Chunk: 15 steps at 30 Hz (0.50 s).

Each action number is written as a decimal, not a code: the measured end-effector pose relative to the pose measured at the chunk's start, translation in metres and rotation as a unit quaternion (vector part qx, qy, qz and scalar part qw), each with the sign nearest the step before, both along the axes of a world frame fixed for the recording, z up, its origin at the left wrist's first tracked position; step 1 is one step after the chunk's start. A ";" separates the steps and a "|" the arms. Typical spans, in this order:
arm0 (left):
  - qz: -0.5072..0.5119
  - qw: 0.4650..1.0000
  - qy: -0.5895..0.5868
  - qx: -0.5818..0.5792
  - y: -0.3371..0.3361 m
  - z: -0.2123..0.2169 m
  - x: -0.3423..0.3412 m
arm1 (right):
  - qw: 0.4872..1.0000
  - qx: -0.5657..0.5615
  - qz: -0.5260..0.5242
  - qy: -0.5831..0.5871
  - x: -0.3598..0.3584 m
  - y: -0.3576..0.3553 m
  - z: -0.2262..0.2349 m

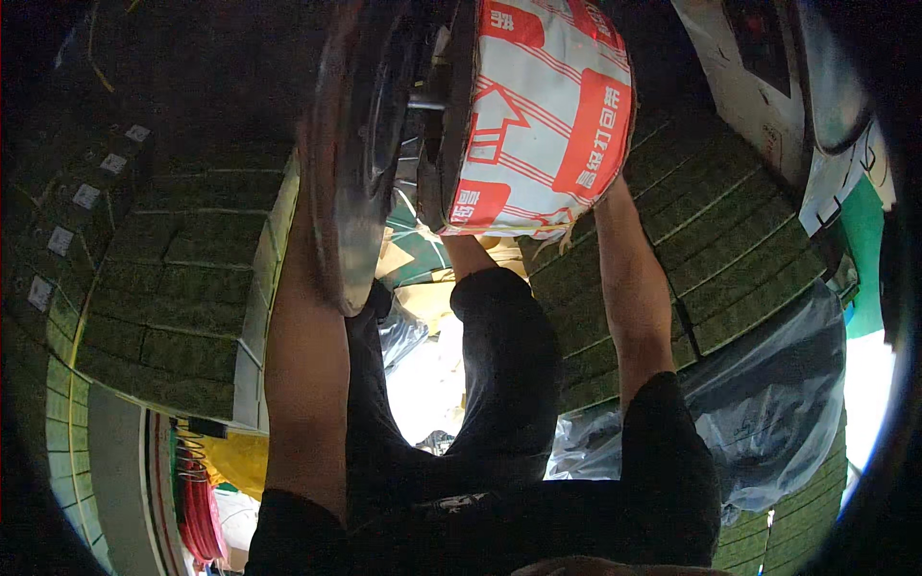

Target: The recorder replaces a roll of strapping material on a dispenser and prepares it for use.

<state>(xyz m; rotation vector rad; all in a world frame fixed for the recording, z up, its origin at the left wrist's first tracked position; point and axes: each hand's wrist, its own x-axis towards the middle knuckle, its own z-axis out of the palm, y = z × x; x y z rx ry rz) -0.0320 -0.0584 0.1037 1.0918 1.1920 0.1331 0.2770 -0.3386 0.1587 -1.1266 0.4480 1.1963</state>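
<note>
A wide drum-shaped bundle (547, 125) wrapped in white sheeting with red printing fills the upper middle. To its left stands a dark round disc or wheel (351, 192) seen nearly edge-on, with a short metal rod (424, 102) between the two. My left forearm (307, 374) reaches up along the disc's left side, and my left hand is lost in the dark there. My right forearm (634, 278) rises to the bundle's right side, where my right hand is hidden behind it. What either hand's fingers do does not show.
Stacked dark green blocks (192, 298) tied with cord stand on the left, with similar stacks (749, 250) on the right. Clear plastic sheeting (768, 413) drapes the right stack. Pink coils (197, 499) and yellow material (235, 461) lie at lower left. My legs (509, 355) are below the bundle.
</note>
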 end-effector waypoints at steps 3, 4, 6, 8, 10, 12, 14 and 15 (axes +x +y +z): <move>0.016 1.000 -0.005 0.017 -0.006 -0.002 0.010 | 1.000 -0.006 -0.001 0.000 -0.007 -0.001 0.000; 0.017 0.999 -0.005 0.028 -0.007 -0.003 0.013 | 1.000 -0.007 -0.002 0.000 -0.009 -0.001 -0.001; 0.001 0.999 -0.004 0.047 -0.010 -0.003 0.018 | 1.000 -0.011 -0.004 0.000 -0.012 -0.003 -0.001; -0.068 0.992 0.017 0.103 -0.012 0.000 0.020 | 1.000 -0.010 -0.009 0.001 -0.014 -0.004 -0.002; -0.020 0.998 0.015 0.059 -0.014 0.007 0.023 | 1.000 -0.008 -0.008 0.000 -0.013 -0.004 -0.002; 0.024 1.000 0.016 0.008 -0.014 0.018 0.028 | 1.000 -0.007 -0.008 -0.002 -0.011 -0.004 -0.002; -0.017 0.997 0.012 0.071 -0.007 0.029 0.035 | 1.000 -0.002 -0.010 -0.002 -0.009 -0.003 -0.002; -0.017 0.997 0.014 0.072 -0.002 0.035 0.038 | 1.000 0.001 -0.010 -0.002 -0.008 -0.002 -0.002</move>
